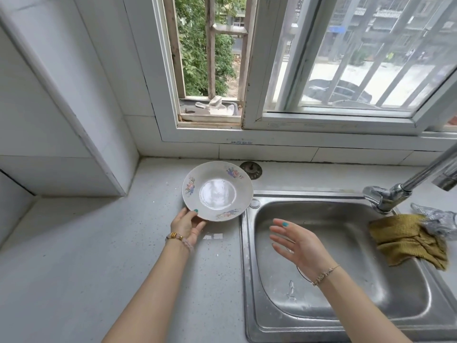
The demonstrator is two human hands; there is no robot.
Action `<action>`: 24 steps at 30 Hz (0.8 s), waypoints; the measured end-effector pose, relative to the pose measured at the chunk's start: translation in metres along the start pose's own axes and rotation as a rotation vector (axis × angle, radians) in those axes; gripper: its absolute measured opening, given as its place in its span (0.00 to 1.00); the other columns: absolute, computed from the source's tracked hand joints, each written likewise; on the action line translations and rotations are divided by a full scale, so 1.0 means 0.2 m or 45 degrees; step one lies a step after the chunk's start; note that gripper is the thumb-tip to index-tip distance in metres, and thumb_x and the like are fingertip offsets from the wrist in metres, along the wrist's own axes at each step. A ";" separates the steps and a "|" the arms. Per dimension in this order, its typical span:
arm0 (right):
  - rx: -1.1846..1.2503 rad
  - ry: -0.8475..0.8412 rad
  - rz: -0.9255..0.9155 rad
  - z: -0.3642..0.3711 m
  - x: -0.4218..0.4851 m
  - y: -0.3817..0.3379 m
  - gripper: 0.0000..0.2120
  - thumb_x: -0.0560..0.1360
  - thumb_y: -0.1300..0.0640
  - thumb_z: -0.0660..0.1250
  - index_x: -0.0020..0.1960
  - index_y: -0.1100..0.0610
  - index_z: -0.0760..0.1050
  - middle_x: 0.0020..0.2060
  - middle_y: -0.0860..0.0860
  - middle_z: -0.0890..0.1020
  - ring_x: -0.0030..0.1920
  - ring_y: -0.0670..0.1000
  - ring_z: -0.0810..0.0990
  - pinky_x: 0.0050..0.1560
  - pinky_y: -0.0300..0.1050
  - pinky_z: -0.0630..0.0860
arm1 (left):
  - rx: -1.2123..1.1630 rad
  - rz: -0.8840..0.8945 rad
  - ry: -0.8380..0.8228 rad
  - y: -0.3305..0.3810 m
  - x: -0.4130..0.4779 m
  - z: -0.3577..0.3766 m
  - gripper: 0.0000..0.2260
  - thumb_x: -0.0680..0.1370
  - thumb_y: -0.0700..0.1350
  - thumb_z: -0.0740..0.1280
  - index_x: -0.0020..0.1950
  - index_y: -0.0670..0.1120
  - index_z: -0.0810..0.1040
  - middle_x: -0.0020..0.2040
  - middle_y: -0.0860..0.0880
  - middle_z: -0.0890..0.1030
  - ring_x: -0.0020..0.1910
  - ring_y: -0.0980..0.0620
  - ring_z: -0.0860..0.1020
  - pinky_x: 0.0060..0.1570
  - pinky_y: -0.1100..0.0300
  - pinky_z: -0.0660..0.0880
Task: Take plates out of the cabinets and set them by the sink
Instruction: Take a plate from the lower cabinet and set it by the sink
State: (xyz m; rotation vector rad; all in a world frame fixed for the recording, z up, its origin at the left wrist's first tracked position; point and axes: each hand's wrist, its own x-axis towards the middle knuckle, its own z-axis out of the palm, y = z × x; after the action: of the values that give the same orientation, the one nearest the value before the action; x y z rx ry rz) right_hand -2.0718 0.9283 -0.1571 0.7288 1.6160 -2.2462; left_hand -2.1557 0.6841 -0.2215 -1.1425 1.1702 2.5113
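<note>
A white plate (217, 191) with small flower prints on its rim is at the back of the grey counter (99, 243), just left of the steel sink (346, 268). My left hand (186, 225) grips the plate's near edge, thumb on top of the rim. My right hand (299, 243) hovers over the sink basin with its fingers spread and nothing in it. No cabinet shows in this view.
A chrome tap (395, 194) rises at the sink's far right corner. A yellow cloth (408, 240) hangs over the sink's right rim beside a silvery scrubber (437, 219). A round metal strainer plug (251, 170) lies behind the plate. The window (212, 70) above is partly open.
</note>
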 end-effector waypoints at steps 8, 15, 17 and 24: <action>0.028 -0.067 0.003 0.00 -0.05 0.01 0.11 0.79 0.60 0.59 0.55 0.59 0.78 0.45 0.53 0.84 0.47 0.53 0.82 0.47 0.46 0.80 | -0.093 0.039 -0.116 0.04 -0.22 -0.08 0.14 0.78 0.34 0.61 0.65 0.38 0.68 0.61 0.39 0.74 0.54 0.40 0.77 0.49 0.46 0.79; 0.094 -0.193 -0.030 0.01 -0.17 -0.03 0.11 0.79 0.59 0.60 0.56 0.60 0.78 0.46 0.55 0.83 0.45 0.53 0.82 0.49 0.47 0.79 | 0.042 0.278 -0.208 0.05 -0.54 -0.06 0.12 0.79 0.39 0.61 0.63 0.40 0.72 0.56 0.42 0.78 0.51 0.46 0.79 0.51 0.49 0.79; 0.116 -0.230 -0.035 -0.01 -0.21 -0.04 0.11 0.79 0.59 0.59 0.56 0.60 0.78 0.46 0.55 0.83 0.45 0.53 0.81 0.49 0.47 0.79 | 0.039 0.309 -0.256 0.03 -0.65 -0.05 0.09 0.80 0.41 0.60 0.57 0.41 0.75 0.52 0.44 0.80 0.49 0.46 0.80 0.48 0.50 0.80; 0.064 -0.345 -0.068 -0.10 -0.35 -0.04 0.11 0.79 0.58 0.58 0.52 0.59 0.79 0.44 0.55 0.82 0.44 0.53 0.81 0.51 0.47 0.77 | 0.136 0.468 -0.198 -0.16 -0.98 -0.07 0.11 0.80 0.44 0.57 0.51 0.41 0.77 0.47 0.44 0.82 0.47 0.45 0.81 0.51 0.48 0.79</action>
State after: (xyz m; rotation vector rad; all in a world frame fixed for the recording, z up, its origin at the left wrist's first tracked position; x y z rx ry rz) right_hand -2.0124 0.9455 -0.1179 0.3756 1.4701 -2.3130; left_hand -1.9973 0.7306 -0.1114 -0.7466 1.5690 2.6924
